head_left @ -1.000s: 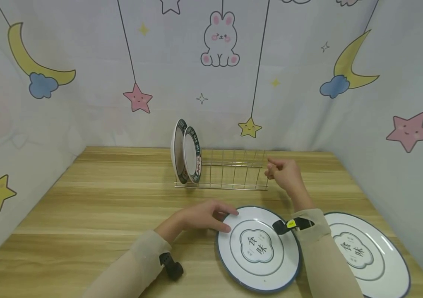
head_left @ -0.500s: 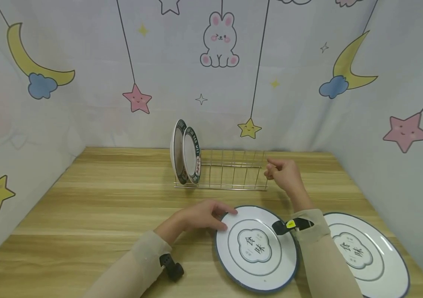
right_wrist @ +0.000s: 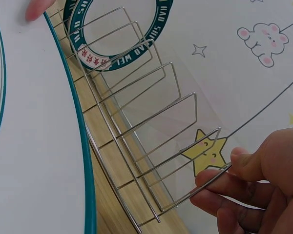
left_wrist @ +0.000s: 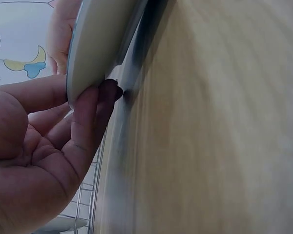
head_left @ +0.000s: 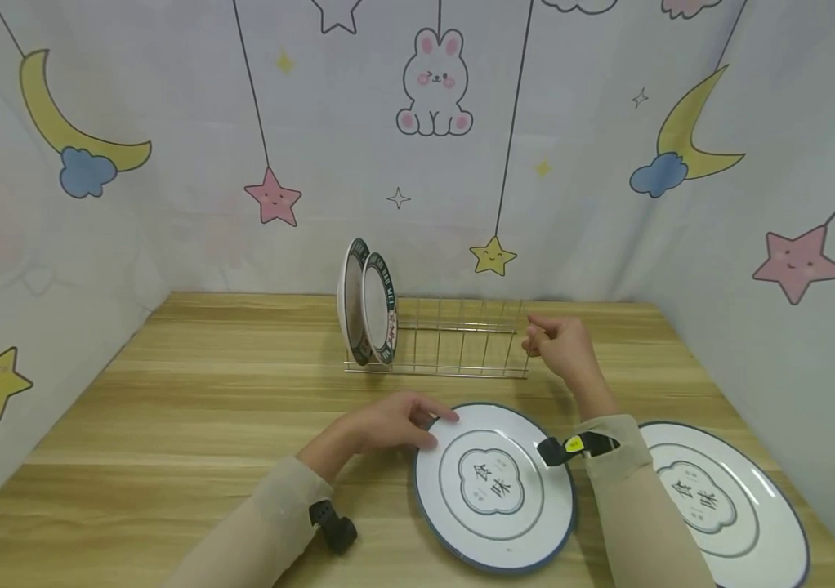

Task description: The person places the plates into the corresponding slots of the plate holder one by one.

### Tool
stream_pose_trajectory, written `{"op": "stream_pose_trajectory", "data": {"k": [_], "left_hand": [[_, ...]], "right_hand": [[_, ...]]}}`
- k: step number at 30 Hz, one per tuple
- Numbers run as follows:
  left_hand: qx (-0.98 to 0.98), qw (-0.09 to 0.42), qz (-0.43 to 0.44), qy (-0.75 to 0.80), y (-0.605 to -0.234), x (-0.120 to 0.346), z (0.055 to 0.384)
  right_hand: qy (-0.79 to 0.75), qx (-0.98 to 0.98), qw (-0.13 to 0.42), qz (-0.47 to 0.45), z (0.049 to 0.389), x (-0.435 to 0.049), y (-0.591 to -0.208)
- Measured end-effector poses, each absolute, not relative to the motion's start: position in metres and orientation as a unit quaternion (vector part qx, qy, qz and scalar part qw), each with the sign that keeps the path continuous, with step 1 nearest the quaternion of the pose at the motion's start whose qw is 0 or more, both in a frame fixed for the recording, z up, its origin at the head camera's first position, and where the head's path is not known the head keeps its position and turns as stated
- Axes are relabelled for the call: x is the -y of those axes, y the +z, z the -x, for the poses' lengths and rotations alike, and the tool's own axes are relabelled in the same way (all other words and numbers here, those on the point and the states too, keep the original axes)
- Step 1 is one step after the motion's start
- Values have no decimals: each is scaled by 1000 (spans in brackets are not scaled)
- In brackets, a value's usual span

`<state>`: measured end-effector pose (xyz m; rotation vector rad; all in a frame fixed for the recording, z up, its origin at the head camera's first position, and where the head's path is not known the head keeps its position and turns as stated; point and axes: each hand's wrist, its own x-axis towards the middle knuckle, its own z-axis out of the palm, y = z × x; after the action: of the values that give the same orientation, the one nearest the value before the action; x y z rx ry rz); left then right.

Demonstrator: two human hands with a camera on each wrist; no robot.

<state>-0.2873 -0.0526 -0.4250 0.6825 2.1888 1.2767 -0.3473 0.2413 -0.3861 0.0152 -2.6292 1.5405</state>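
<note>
My left hand [head_left: 388, 425] grips the left rim of a white plate with a blue edge [head_left: 494, 486], thumb on top and fingers underneath. In the left wrist view the underside of this plate [left_wrist: 100, 41] shows, and the gripped rim stands off the table. At the back, my right hand [head_left: 563, 349] pinches the right end wire of a metal dish rack [head_left: 462, 371]; the right wrist view shows thumb and fingers [right_wrist: 256, 163] around that wire. Two green-rimmed dishes stand upright in the rack's left slots, a deeper one [head_left: 353, 306] and a plate [head_left: 379, 314].
A larger white plate with a blue edge [head_left: 763, 498] lies on the wooden table [head_left: 189, 408] at the right, partly hidden by my right sleeve [head_left: 638, 506]. A cloth backdrop [head_left: 579, 220] with printed stars and moons encloses the table at the back and sides.
My left hand has shifted slightly left, and the plate has come with it. My right hand keeps its hold on the rack, which stays in place.
</note>
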Motion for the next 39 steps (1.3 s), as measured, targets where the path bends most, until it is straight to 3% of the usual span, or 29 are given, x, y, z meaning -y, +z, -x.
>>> {"op": "stream_pose_trajectory", "data": {"k": [16,39], "left_hand": [[-771,270,-218,534,-420,58,284],[-777,178,-202,568,-398,72,285]], "right_hand": [[499,865,48,-3,347,-243,-390],[489,871,47,-3,348,-242,-388]]}}
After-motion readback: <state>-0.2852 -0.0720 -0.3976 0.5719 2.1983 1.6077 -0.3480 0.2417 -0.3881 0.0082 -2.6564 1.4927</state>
